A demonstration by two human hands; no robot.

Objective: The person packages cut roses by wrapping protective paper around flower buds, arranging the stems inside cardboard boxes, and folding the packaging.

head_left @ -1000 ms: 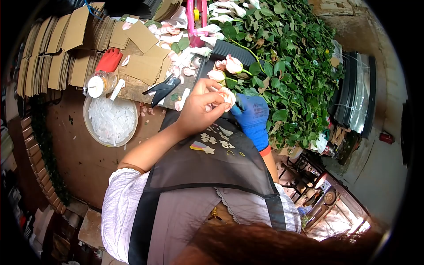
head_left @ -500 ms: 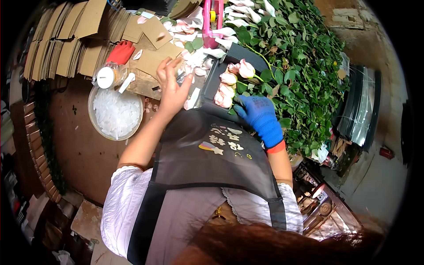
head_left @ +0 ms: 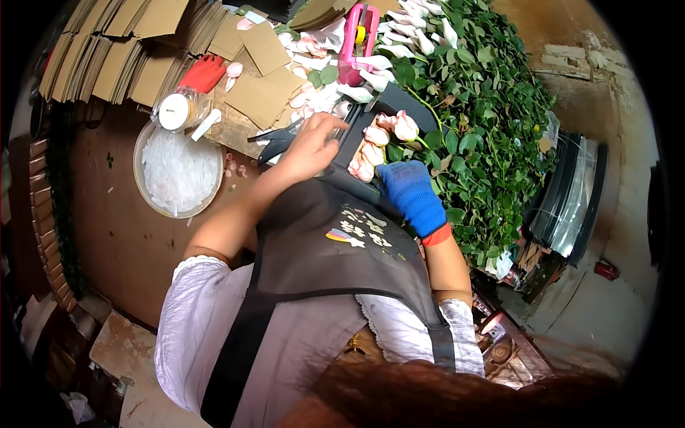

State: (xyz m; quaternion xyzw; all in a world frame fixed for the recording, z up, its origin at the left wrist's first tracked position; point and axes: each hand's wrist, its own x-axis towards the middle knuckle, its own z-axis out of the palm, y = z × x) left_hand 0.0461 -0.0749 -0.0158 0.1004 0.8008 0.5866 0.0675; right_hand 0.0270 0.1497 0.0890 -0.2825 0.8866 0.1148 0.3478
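Note:
Four or so pale pink roses (head_left: 372, 146) lie on a dark corrugated sheet (head_left: 348, 151) in front of my apron. My bare left hand (head_left: 312, 150) is at the left edge of this sheet, its fingers apart and nothing visible in them. At the sheet's lower right, beside the rose heads, is my right hand (head_left: 408, 187) in a blue glove; its fingertips are mostly hidden, so a grip cannot be made out. Black-handled scissors (head_left: 275, 146) lie just left of my left hand.
A pink tape dispenser (head_left: 354, 46) stands behind white-wrapped buds (head_left: 407, 30). Leafy stems (head_left: 492, 128) are heaped at the right. Cardboard pieces (head_left: 262, 100), a red glove (head_left: 202, 73) and a jar (head_left: 175, 112) are at the left, above a tub of white strips (head_left: 178, 178).
My left hand has moved right and down to the sheet's edge, and the scissors show more fully. My gloved right hand has shifted slightly left. The whole view has tilted a little.

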